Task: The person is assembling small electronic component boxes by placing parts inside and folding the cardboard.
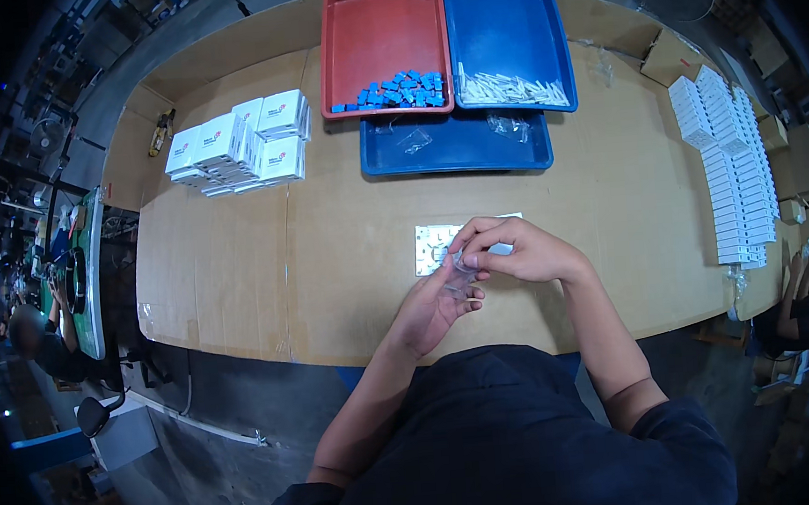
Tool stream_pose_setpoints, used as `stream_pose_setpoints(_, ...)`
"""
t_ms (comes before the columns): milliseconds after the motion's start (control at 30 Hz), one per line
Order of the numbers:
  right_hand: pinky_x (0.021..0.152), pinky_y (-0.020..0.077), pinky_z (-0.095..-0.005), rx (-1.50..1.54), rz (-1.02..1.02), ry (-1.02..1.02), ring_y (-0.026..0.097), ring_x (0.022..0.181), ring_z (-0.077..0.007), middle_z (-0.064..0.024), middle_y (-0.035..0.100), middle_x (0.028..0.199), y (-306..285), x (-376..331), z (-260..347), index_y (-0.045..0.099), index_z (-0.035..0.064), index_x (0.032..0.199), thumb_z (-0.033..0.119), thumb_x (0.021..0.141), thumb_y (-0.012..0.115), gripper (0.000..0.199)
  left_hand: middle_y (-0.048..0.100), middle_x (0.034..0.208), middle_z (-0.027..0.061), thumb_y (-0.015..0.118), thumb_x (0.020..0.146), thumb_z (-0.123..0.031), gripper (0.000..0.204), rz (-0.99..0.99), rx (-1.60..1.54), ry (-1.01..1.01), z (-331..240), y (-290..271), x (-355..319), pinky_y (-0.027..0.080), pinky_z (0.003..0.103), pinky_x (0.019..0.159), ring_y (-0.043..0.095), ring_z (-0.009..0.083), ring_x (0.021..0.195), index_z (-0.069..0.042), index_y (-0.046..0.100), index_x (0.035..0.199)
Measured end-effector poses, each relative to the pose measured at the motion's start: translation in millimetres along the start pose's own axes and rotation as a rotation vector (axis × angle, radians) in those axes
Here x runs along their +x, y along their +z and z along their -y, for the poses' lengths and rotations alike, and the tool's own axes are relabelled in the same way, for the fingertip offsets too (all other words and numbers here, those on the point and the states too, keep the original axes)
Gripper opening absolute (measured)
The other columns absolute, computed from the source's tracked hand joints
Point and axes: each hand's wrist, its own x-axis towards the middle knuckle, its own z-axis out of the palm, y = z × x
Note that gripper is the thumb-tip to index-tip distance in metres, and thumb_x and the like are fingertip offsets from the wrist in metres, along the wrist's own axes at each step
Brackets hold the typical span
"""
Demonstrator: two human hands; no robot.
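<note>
A small clear plastic bag [460, 272] is pinched between the two hands at the near middle of the brown cardboard-covered table [236, 264]. The left hand [437, 308] is held palm up beneath the bag, its fingers curled loosely around the lower end. The right hand [512, 250] is closed over the bag's upper end from the right, fingertips pressed together on it. What the bag contains cannot be told.

Just behind the hands a flat white rectangular plate with rows of small holes [434, 246] is laid on the table, its right part hidden by the right hand. Farther off, a shallow red plastic tray [379, 29] with a heap of small blue blocks [398, 91] is seen, and to its right a blue plastic tray [501, 20] with a row of small white pieces [510, 88]. A second, lower blue tray [454, 150] with clear bags in it is placed in front of both. A stack of white cardboard boxes [242, 142] is set at the far left, and rows of flat white boxes [732, 173] are lined along the right edge.
</note>
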Motion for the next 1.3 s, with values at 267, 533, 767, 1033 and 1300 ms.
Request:
stream_pose_setpoints(267,0.088,0.0536,-0.0321,-0.045,0.198,0.098,0.067,0.100,-0.0181,-0.0111,0.072,0.115,12.3,7.7,-0.2,0.073,-0.0057,0.109,0.034,0.110,0.054,0.044,0.067,0.117,0.0080,0.041,0.114,-0.034,0.038,-0.008,0.055,0.005,1.4,-5.0,5.5,0.057,0.035,0.089,0.067,0.0186,0.098,-0.003,0.056,0.132)
stream_pose_setpoints(533,0.084,0.0538,-0.0322,-0.008,0.005,0.071,0.066,0.090,-0.0142,-0.0079,0.074,0.109,-20.3,11.0,-22.7,0.074,-0.0032,0.111,0.028,0.109,0.058,0.035,0.070,0.113,0.0116,0.033,0.115,-0.042,0.055,-0.066,0.115,-0.032,5.0,-5.4,2.4,0.056,0.035,0.089,0.068,0.0193,0.093,0.004,0.059,0.132)
stream_pose_setpoints(767,0.086,0.0548,-0.0399,-0.554,-0.769,0.061,0.071,0.094,-0.0283,-0.0154,0.076,0.104,-145.0,51.1,-25.5,0.076,0.0016,0.107,0.016,0.097,0.066,0.020,0.068,0.115,0.0105,0.032,0.116,-0.039,0.056,-0.055,0.122,-0.046,12.2,-6.2,-6.8,0.054,0.033,0.089,0.064,0.0157,0.092,0.005,0.055,0.140)
stream_pose_setpoints(1033,0.088,0.0552,-0.0464,-1.157,-0.876,0.186,0.065,0.102,-0.0323,-0.0122,0.070,0.100,-202.2,95.3,-64.4,0.076,0.0077,0.097,0.016,0.089,0.070,0.012,0.067,0.116,0.0102,0.034,0.115,-0.037,0.052,-0.063,0.152,-0.043,16.9,-8.5,-14.2,0.053,0.034,0.092,0.064,0.0164,0.094,0.003,0.056,0.139)
stream_pose_setpoints(1300,0.085,0.0539,-0.0467,-1.250,-0.922,0.160,0.065,0.101,-0.0344,-0.0116,0.069,0.097,-200.8,108.3,-77.7,0.075,0.0074,0.088,0.018,0.084,0.074,0.011,0.067,0.117,0.0103,0.033,0.115,-0.040,0.054,-0.041,0.078,-0.006,15.3,-9.1,-21.9,0.052,0.034,0.092,0.063,0.0179,0.094,0.002,0.056,0.140)
